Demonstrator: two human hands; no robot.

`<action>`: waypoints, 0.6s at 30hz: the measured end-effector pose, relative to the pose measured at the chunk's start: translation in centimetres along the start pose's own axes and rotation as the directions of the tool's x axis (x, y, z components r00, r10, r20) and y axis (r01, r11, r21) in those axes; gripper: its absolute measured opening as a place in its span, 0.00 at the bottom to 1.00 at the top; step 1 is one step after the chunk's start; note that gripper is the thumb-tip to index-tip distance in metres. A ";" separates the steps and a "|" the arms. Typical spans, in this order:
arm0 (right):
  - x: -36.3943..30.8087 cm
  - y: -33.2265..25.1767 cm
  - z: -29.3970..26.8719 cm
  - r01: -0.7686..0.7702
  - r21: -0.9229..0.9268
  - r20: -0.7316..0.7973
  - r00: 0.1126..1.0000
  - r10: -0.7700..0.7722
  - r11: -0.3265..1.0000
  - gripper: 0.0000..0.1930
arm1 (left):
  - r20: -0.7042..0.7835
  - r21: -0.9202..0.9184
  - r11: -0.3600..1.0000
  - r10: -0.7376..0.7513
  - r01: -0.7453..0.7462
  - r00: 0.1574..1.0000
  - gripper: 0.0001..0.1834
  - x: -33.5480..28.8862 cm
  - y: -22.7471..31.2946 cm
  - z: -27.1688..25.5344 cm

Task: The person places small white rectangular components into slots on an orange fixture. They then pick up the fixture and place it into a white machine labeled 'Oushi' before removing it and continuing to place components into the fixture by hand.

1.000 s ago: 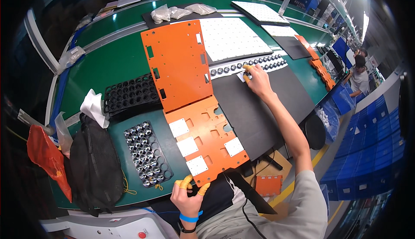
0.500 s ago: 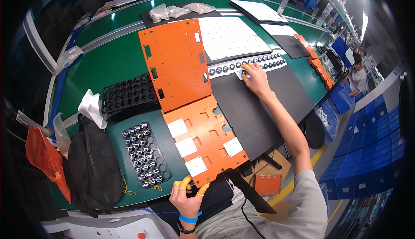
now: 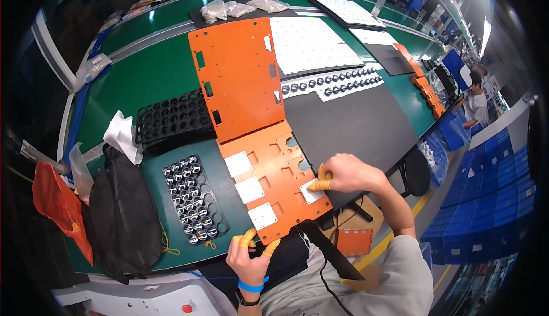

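A hinged orange fixture lies in front of me, its lid (image 3: 237,79) raised at the far side and its base (image 3: 277,176) flat. White square plates (image 3: 238,164) sit along the base's left side. Another white plate (image 3: 309,195) lies at its right edge. My right hand (image 3: 346,174), with yellow finger covers, is closed, its fingertips down on that right plate; anything pinched under them is hidden. My left hand (image 3: 247,259), also in yellow finger covers, grips the base's near corner between thumb and fingers.
Black round parts (image 3: 343,87) stand in rows on white strips beyond a black mat (image 3: 349,130). To the left are a tray of shiny round parts (image 3: 191,199), an empty black tray (image 3: 174,119) and a black bag (image 3: 123,219). White sheets (image 3: 311,44) lie behind.
My right hand has come back from the rows of black round parts to the white plate at the base's right edge. My left hand stays at the near corner.
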State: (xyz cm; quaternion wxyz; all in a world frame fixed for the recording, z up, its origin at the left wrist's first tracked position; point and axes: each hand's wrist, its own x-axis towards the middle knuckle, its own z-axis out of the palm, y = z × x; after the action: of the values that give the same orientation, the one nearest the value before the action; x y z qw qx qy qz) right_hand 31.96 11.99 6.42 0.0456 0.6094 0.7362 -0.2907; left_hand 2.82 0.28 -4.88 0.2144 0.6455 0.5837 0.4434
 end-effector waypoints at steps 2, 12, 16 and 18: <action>0.3 1.5 1.3 -0.001 0.194 0.093 0.995 -0.017 0.981 0.27 | 0.014 -0.004 1.000 0.010 -0.010 1.000 0.31 0.2 0.1 0.0; 2.1 6.9 -0.3 -0.016 -0.297 -0.759 0.611 -0.226 0.955 0.10 | -0.012 -0.019 1.000 0.008 -0.008 1.000 0.30 0.2 0.2 0.1; 4.2 11.0 0.3 -0.021 -0.389 -0.766 0.563 -0.311 0.921 0.06 | -0.017 -0.008 0.999 0.032 -0.032 0.999 0.30 0.2 0.0 0.1; 4.5 11.6 0.9 -0.055 -0.314 -0.803 0.548 -0.234 0.948 0.09 | -0.020 -0.009 1.000 0.030 -0.030 0.999 0.31 0.1 0.0 0.2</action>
State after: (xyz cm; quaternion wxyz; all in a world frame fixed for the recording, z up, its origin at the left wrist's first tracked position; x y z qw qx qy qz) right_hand 41.30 16.49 -0.52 -0.2305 0.6203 0.7353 0.1463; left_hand 2.95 0.45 -4.89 0.2049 0.6490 0.5740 0.4554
